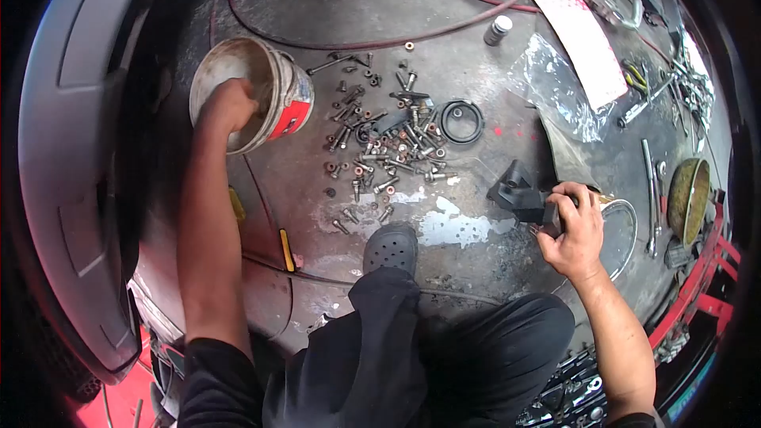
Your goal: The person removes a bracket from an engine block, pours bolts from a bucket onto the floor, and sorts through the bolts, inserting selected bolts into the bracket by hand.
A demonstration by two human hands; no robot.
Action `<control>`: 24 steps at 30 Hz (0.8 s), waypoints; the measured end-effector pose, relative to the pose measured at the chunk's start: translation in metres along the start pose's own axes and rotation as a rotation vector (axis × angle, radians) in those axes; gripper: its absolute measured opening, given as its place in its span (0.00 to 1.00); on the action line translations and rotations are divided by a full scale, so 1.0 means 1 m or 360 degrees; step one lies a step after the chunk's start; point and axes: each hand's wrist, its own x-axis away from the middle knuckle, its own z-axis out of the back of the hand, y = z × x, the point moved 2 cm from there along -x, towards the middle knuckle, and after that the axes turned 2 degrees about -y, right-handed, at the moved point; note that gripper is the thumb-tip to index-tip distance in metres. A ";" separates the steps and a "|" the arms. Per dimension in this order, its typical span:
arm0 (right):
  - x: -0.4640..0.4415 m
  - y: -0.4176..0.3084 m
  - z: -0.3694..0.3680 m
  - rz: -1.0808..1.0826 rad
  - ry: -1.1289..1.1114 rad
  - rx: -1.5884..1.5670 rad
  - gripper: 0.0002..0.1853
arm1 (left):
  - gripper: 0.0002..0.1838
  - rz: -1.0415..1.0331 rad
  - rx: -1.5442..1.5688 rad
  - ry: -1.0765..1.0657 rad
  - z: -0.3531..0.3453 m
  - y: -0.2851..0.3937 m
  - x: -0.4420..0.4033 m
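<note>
My left hand (230,105) reaches into the mouth of a dirty white bucket (272,55) with a red label, which lies tilted at the left. Its fingertips are hidden inside, so what they touch does not show. At the right, my right hand (577,230) is closed around a dark block-like part (555,215). A black bracket-like piece (515,192) is right beside that hand. Between the two hands, many loose bolts and nuts (386,139) are scattered on the floor, with a black ring (461,122) at their right edge.
Red hoses (357,43) curve across the top. A small bottle (498,30), clear plastic (547,79) and a white-and-red strip (583,43) lie at the upper right. Wrenches (650,198) and a round bowl-like part (688,202) are farther right. A yellow-handled tool (287,250) is near my shoe (391,250).
</note>
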 end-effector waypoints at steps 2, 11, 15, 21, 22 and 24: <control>0.000 0.000 0.001 -0.0015 -0.0021 -0.0013 0.25 | 0.20 0.0106 0.0111 0.0448 0.041 0.058 0.039; 0.003 0.000 -0.001 -0.0023 -0.0039 0.0048 0.24 | 0.21 -0.0789 -0.0173 -0.0253 -0.058 0.243 0.003; 0.001 0.002 -0.001 -0.0016 0.0004 0.0022 0.24 | 0.16 -0.0918 -0.0077 0.0057 -0.063 0.230 0.011; 0.003 0.001 0.000 -0.0007 0.0013 0.0008 0.24 | 0.11 -0.0720 0.0532 0.0652 -0.031 0.201 0.036; 0.003 0.001 0.000 -0.0015 0.0010 -0.0005 0.24 | 0.11 -0.0788 0.0661 0.0870 -0.035 0.199 0.038; 0.003 0.000 0.000 -0.0013 0.0012 -0.0018 0.24 | 0.10 -0.0733 0.0852 0.0940 -0.037 0.194 0.046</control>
